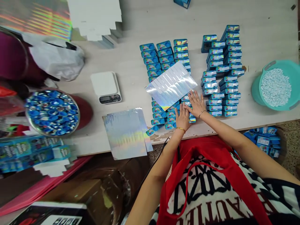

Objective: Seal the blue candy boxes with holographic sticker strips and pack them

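My left hand point(182, 118) lies on the near end of the rows of small blue boxes point(147, 47), its fingers stretched out. To its right, my right hand point(196, 104) rests on the rightmost of these rows with its fingers spread. The two hands are almost touching at the thumbs. Just beyond my fingertips, a shiny holographic sticker sheet point(171, 86) lies slantwise across the boxes and hides part of them. Further right stands another group of blue boxes point(232, 57), some with shiny strips on their ends.
A turquoise basket point(256, 87) of small white pieces stands at the right. On the left are a white scale point(105, 84), more holographic sheets point(125, 132) and a bowl of blue lids point(52, 112). White stacked card point(96, 15) lies at the back. Blue packs point(263, 140) sit below the table.
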### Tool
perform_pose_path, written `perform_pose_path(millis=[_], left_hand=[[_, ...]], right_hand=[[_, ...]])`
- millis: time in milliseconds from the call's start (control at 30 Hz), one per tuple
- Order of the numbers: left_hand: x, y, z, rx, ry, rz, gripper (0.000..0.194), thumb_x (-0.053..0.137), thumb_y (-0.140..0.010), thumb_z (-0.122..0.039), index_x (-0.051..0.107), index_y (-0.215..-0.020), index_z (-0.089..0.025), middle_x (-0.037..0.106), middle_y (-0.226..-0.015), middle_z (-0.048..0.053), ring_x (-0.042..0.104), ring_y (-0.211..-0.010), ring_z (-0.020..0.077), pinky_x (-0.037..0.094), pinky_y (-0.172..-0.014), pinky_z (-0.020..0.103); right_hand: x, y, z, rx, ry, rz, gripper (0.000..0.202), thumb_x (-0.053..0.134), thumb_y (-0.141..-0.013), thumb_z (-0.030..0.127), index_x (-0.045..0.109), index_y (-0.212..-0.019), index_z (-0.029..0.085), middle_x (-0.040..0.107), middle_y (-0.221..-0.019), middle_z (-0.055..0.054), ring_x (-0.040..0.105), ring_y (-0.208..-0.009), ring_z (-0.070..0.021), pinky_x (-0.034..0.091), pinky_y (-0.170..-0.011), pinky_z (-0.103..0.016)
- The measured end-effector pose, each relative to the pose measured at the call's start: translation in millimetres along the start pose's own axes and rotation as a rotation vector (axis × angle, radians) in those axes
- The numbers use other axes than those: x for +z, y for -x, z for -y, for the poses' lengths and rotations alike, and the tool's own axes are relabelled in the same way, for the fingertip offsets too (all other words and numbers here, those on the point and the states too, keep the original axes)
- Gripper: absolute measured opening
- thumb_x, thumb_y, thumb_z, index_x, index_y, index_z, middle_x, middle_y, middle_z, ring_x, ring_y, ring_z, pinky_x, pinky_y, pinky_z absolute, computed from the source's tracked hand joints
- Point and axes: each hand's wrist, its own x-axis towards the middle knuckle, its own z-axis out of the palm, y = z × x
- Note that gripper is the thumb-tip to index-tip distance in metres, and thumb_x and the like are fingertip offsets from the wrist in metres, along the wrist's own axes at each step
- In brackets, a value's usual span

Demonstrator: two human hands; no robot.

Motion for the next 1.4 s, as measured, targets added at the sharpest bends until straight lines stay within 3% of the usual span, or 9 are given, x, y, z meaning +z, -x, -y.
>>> perform_pose_path(millis=[467, 600, 700, 767, 833, 933, 1100, 1267, 1400], left_hand=[[9.1, -21, -49, 0.051, 0.063, 0.042, 0.108, 0.067, -0.075, -0.035, 0.007, -0.159, -0.002, -0.003, -0.166, 0.019, -0.006, -0.155, 0.0343, -0.006, -0.125, 0.056], [-0.1, -23, -59, 0.066, 0.105, 0.082, 0.110, 0.071, -0.073, -0.039, 0.011, -0.159, -0.004, 0.001, -0.167, 0.019, -0.003, -0.156, 0.0350, -0.003, -0.124, 0.060], [-19.3, -17, -40, 0.114, 0.226, 0.050, 0.088, 0.067, -0.077, -0.040, 0.034, -0.154, -0.013, 0.023, -0.165, 0.016, 0.015, -0.154, 0.0368, 0.001, -0.122, 0.066], [-34.9, -17, -16, 0.167, 0.316, -0.053, 0.055, 0.056, -0.087, -0.035, 0.054, -0.140, -0.020, 0.049, -0.151, 0.012, 0.038, -0.145, 0.0313, 0.007, -0.123, 0.063], [-48.8, -24, 12, 0.167, 0.356, -0.206, 0.042, 0.045, -0.093, -0.031, 0.061, -0.131, -0.021, 0.061, -0.139, 0.010, 0.048, -0.138, 0.0260, 0.013, -0.125, 0.055], [-60.0, -49, 50, 0.012, 0.290, -0.331, 0.057, 0.048, -0.095, -0.044, 0.050, -0.144, -0.015, 0.045, -0.154, 0.016, 0.029, -0.150, 0.0329, 0.011, -0.124, 0.058], [-59.9, -88, 92, -0.356, 0.192, -0.246, 0.082, 0.046, -0.092, -0.062, 0.032, -0.155, -0.012, 0.018, -0.165, 0.018, 0.009, -0.152, 0.0457, 0.000, -0.117, 0.071], [-62.8, -97, 91, -0.476, 0.273, -0.386, 0.087, 0.037, -0.095, -0.061, 0.024, -0.156, 0.000, 0.014, -0.164, 0.027, 0.003, -0.153, 0.0436, -0.001, -0.118, 0.069], [-57.4, -105, 50, -0.099, 0.319, -0.370, 0.091, 0.038, -0.093, -0.067, 0.020, -0.158, -0.006, 0.009, -0.166, 0.022, -0.005, -0.155, 0.0340, 0.010, -0.124, 0.057]], right_hand=[[-28, 13, -37, -0.064, 0.085, 0.025, 0.083, 0.030, -0.096, 0.065, 0.022, -0.159, 0.012, 0.016, -0.167, -0.011, 0.003, -0.155, -0.0322, -0.008, -0.122, -0.061], [-34, 10, -42, -0.118, 0.103, 0.054, 0.083, 0.028, -0.095, 0.068, 0.024, -0.159, 0.013, 0.018, -0.167, -0.010, 0.003, -0.155, -0.0327, -0.006, -0.122, -0.062], [-40, 0, -37, -0.134, 0.095, 0.019, 0.081, 0.028, -0.096, 0.068, 0.031, -0.156, 0.014, 0.022, -0.166, -0.011, 0.006, -0.155, -0.0331, -0.003, -0.123, -0.062], [-42, -8, -33, -0.128, 0.081, -0.030, 0.078, 0.029, -0.096, 0.067, 0.036, -0.154, 0.014, 0.027, -0.164, -0.013, 0.009, -0.155, -0.0334, -0.001, -0.123, -0.061], [-43, -12, -32, -0.120, 0.066, -0.060, 0.076, 0.032, -0.096, 0.066, 0.041, -0.151, 0.013, 0.035, -0.160, -0.015, 0.015, -0.153, -0.0337, 0.002, -0.124, -0.059], [-43, -12, -34, -0.106, 0.059, -0.067, 0.075, 0.036, -0.096, 0.065, 0.045, -0.149, 0.012, 0.042, -0.155, -0.017, 0.024, -0.150, -0.0346, 0.007, -0.124, -0.057], [-47, -12, -45, -0.101, 0.045, -0.096, 0.070, 0.039, -0.097, 0.062, 0.043, -0.150, 0.015, 0.034, -0.160, -0.016, 0.018, -0.153, -0.0335, 0.009, -0.123, -0.060], [-71, -59, -62, -0.053, 0.038, -0.137, 0.070, 0.033, -0.098, 0.061, 0.039, -0.152, 0.017, 0.026, -0.164, -0.015, 0.011, -0.155, -0.0329, 0.007, -0.122, -0.061], [-90, -145, -71, -0.076, 0.040, -0.171, 0.072, 0.022, -0.099, 0.062, 0.026, -0.158, 0.020, 0.016, -0.167, -0.012, 0.003, -0.156, -0.0316, 0.004, -0.122, -0.063]])
